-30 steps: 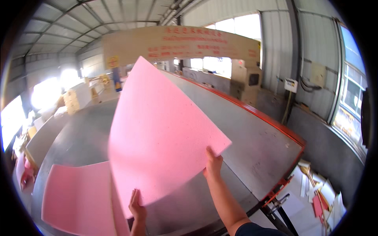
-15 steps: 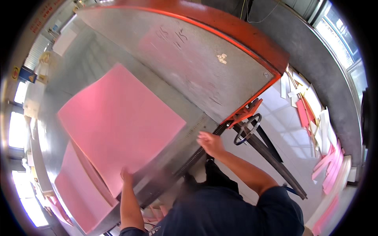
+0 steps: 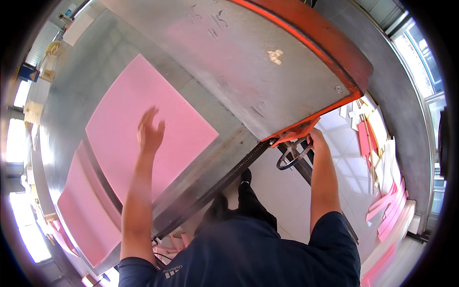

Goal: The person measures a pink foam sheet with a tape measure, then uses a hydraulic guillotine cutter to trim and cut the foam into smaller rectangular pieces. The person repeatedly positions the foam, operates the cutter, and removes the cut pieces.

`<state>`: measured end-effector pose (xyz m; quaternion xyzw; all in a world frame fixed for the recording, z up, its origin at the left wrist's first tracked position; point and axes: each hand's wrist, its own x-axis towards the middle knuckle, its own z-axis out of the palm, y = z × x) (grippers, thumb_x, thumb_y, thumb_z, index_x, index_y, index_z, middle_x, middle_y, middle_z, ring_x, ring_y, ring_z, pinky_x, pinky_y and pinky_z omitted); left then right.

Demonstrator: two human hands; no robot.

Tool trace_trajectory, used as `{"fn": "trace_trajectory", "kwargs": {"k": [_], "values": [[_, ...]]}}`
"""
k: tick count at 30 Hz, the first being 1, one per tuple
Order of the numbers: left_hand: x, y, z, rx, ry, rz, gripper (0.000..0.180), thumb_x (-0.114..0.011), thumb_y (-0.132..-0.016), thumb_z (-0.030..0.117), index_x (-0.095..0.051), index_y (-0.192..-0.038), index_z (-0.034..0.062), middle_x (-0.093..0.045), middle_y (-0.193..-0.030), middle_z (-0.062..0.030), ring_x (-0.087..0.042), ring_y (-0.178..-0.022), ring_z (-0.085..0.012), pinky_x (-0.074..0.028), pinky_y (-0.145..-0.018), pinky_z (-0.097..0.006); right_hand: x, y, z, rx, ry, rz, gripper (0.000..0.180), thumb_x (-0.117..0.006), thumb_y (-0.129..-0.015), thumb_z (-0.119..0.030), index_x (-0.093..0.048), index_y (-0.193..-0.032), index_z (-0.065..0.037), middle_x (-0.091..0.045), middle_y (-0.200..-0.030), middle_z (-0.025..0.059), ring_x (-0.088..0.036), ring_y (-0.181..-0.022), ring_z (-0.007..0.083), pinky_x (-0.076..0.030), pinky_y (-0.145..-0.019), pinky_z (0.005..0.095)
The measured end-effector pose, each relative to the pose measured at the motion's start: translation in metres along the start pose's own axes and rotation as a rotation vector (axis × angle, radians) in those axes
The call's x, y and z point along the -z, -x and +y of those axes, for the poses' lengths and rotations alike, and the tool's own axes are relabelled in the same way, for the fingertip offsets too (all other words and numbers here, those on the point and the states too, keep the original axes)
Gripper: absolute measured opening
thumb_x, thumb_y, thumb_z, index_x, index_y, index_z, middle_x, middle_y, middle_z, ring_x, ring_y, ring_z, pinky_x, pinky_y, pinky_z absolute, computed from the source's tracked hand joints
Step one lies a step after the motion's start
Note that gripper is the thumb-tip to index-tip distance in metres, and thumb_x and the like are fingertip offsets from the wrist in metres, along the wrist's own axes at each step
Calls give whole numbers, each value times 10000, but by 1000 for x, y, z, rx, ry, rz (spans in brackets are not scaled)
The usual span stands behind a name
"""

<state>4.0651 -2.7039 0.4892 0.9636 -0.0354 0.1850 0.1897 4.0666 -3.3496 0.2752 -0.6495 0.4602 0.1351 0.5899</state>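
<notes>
A large pink foam sheet (image 3: pixel 143 124) lies flat on the grey metal table (image 3: pixel 239 62). My left hand (image 3: pixel 150 131) hovers over the sheet's middle with fingers spread, holding nothing. My right hand (image 3: pixel 316 138) is closed on the rim of a dark handwheel (image 3: pixel 292 154) below the table's orange edge (image 3: pixel 330 52). A second pink sheet (image 3: pixel 86 210) lies at the lower left, on the far side of a metal bar.
Pink and white foam offcuts (image 3: pixel 382 158) lie scattered on the pale floor at the right, with more pink strips (image 3: pixel 389 215) stacked further down. A toothed rail (image 3: pixel 224 177) runs along the table's near edge. Windows line the right wall.
The pink sheet went from held upright in both hands to lying flat on the table. My left hand let go and lifted over it; my right hand moved to the handwheel.
</notes>
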Motion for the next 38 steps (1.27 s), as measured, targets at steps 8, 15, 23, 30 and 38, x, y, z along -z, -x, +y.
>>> {"fn": "trace_trajectory", "kwargs": {"k": [8,15,23,30,38], "values": [[97,-147,229,-641,458,681,285,-647,-859,216,-651,-1081,37,-671,-1048,-143,-643,-1001,-320,-510,-869,-374,-63,107,15,298,386,466,401,-513,-890,-268,-642,-837,107,-654,-868,296,-647,-837,438,-491,-736,539],[151,-113,315,-803,397,177,309,-635,-876,290,-616,-751,7,-643,-711,-155,-634,-717,-364,-501,-645,-448,-88,250,101,324,619,365,456,-543,-932,-433,-566,-1136,-25,-696,-961,181,-650,-957,408,-502,-807,498],[158,-106,316,-746,539,62,264,-618,-843,246,-591,-700,26,-627,-686,-143,-615,-687,-369,-482,-609,-451,-22,118,24,253,671,295,386,-595,-861,-373,-642,-946,1,-681,-818,187,-658,-690,352,-504,-590,449],[149,-110,314,-791,473,181,210,-605,-800,204,-577,-686,29,-628,-685,-143,-618,-689,-369,-483,-609,-462,-34,54,46,102,29,99,180,-504,-806,-73,-598,-723,55,-525,-570,156,-546,-470,261,-396,-386,376],[164,-107,310,-746,474,75,168,-621,-769,185,-592,-696,36,-656,-743,-155,-646,-764,-357,-503,-657,-452,-66,155,42,392,419,456,384,-531,-851,-207,-662,-899,151,-670,-812,333,-708,-664,374,-540,-506,439]]}}
